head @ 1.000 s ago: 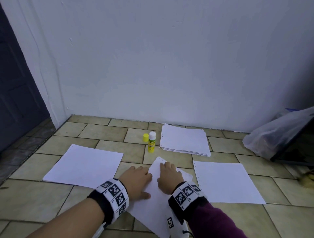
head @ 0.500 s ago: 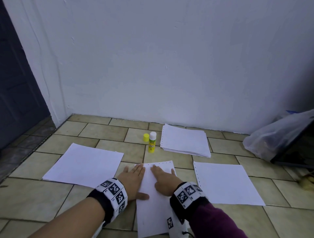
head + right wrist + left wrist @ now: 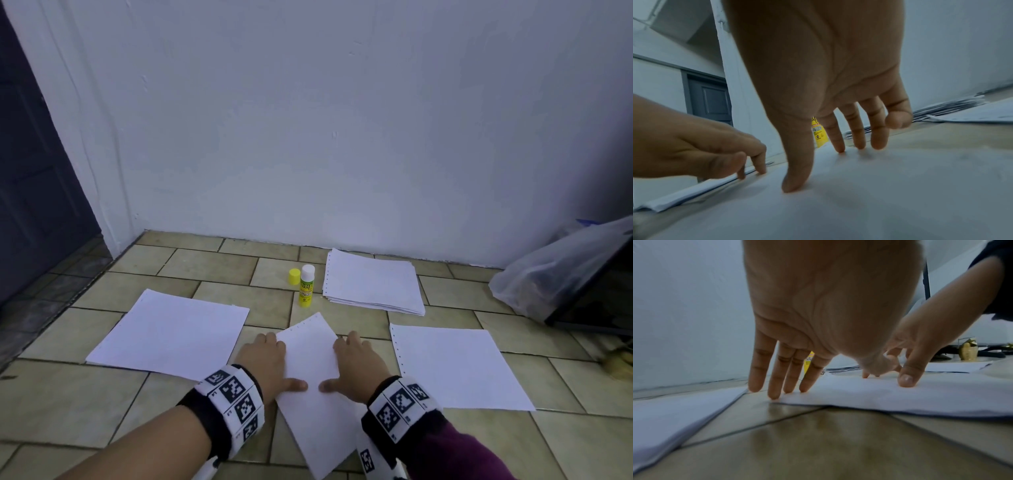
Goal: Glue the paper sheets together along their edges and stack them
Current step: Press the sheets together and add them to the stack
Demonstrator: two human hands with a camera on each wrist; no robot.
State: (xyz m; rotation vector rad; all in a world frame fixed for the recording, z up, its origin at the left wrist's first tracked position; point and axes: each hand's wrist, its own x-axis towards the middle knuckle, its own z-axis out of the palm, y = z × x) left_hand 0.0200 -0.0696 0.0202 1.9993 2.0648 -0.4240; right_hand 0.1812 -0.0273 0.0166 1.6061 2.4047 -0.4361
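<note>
I have both hands down on the narrow sheet (image 3: 313, 370) that lies skewed on the floor tiles (image 3: 61, 404), its punched end pointing up toward the glue stick (image 3: 306, 286), and I take the glue stick as my mark for everything else. My left hand (image 3: 265, 365) sits on the sheet's left border with the fingers straight and spread, tips at the edge where paper meets tile, thumb laid across the paper; nothing is pinched. My right hand (image 3: 356, 368) mirrors it on the right border, thumb and three fingers flat on the paper, little finger curled up clear of it. I press like this, I judge, so the edges bed down and the sheet cannot creep while I square it. The glue stick stands upright with its yellow cap (image 3: 294, 277) off and just to its left, so it is ready for the next pass without fumbling. Just right of the glue stick lies the pile of sheets (image 3: 373, 284), near the wall; nearer me, one flat sheet (image 3: 171, 332) lies to the glue stick's lower left and another (image 3: 455, 366) to its lower right, apart from my sheet, likely as separate working spots. Whether the sheet is one layer or glued layers I cannot tell.
</note>
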